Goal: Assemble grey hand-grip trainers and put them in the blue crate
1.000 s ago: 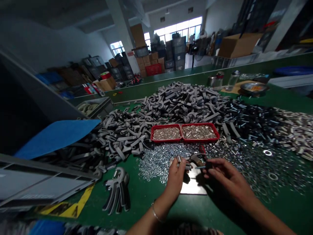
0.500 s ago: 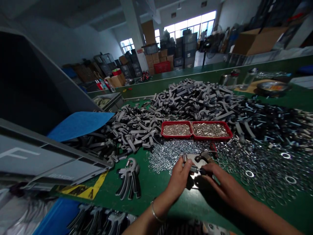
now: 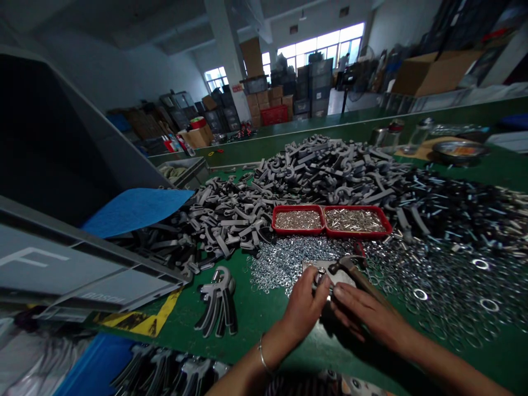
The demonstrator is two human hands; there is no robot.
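Note:
In my left hand [image 3: 303,302], closed thumb against fingers, is a small shiny metal spring [image 3: 319,273], mostly covered by the fingertips. My right hand [image 3: 363,313] meets it from the right, its fingers pressed together at the near end; whatever lies between them is hidden. Both hands are over a metal plate [image 3: 344,276] on the green table. A claw hammer [image 3: 357,275] with a wooden handle lies across that plate, just beyond my right hand. Several grey hand grips [image 3: 218,302] with springs stand bunched together to the left.
Two red trays [image 3: 325,231] of small metal pins sit behind loose nuts [image 3: 280,261]. Metal rings [image 3: 445,308] spread to the right. Grey handles [image 3: 322,170] are heaped behind, black knobbed bolts [image 3: 449,192] at the right. A grey crate [image 3: 82,275] stands left.
My left hand has turned, so less of the spring shows. My right fingers have straightened and shifted slightly left; the black knob at their tips is now hidden.

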